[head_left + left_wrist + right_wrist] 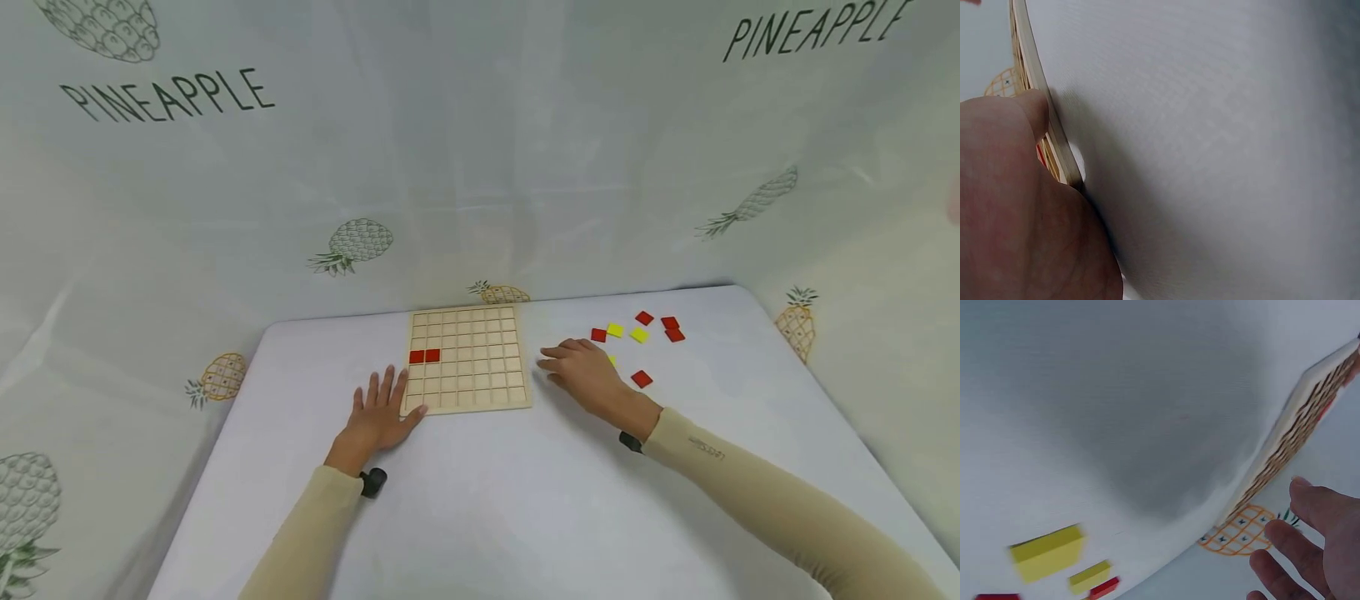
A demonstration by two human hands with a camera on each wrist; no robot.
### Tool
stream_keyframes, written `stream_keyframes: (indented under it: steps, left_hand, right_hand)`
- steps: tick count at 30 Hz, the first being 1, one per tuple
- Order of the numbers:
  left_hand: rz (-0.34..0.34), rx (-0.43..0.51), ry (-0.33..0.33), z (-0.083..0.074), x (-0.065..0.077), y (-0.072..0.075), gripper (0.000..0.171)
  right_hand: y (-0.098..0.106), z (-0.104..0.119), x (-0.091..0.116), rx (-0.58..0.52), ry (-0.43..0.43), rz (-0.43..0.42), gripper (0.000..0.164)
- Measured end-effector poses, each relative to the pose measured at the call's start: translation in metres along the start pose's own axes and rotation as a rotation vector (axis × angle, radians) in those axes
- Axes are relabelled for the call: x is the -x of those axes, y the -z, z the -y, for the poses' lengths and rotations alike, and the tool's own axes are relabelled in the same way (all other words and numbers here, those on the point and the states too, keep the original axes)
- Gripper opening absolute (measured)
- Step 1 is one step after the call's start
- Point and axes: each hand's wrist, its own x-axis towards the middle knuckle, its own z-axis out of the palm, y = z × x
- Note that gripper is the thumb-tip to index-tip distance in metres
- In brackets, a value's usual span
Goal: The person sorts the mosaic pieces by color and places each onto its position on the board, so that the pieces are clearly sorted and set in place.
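Note:
A pale wooden grid board (480, 367) lies flat on the white table, with two red square tiles (432, 356) side by side in cells near its left edge. My left hand (378, 421) rests at the board's lower left corner, fingers spread and straight, thumb over the front edge. In the left wrist view the thumb (1035, 115) touches the board's rim. Just right of the board is my right hand (581, 371), its fingers loosely extended. The right wrist view shows nothing between those fingers (1291, 550); they are apart from the board's edge (1272, 440).
Loose red tiles (641, 379) and yellow tiles (639, 335) lie scattered beyond and right of my right hand, which partly covers one yellow tile (612, 360). A pineapple-print curtain (480, 167) hangs behind the table's back edge.

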Motion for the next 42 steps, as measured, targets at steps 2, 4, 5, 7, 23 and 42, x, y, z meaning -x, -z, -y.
stream_keyframes:
  steps: [2, 4, 5, 7, 23, 42]
  left_hand:
    - [0.005, 0.000, 0.007, -0.003, 0.004, 0.004, 0.087]
    - [0.009, -0.002, 0.012, -0.007, 0.008, 0.009, 0.086]
    - [0.010, -0.001, 0.012, -0.009, 0.010, 0.012, 0.085]
    - [0.009, 0.010, 0.011, -0.013, 0.014, 0.016, 0.085]
    - [-0.028, 0.014, -0.022, 0.004, -0.004, -0.002, 0.088]
    - [-0.039, 0.014, -0.025, 0.007, -0.003, -0.007, 0.088]
  right_hand:
    - [0.000, -0.007, 0.009, -0.004, -0.012, 0.000, 0.036]
    - [0.000, -0.013, 0.017, -0.003, -0.023, -0.001, 0.036]
    - [0.001, -0.017, 0.021, -0.005, -0.031, 0.000, 0.036]
    - [0.001, -0.024, 0.030, -0.008, -0.046, -0.001, 0.037]
    - [0.006, -0.073, 0.086, -0.032, -0.147, 0.020, 0.037]
    - [-0.002, -0.093, 0.109, -0.023, -0.134, 0.056, 0.034]
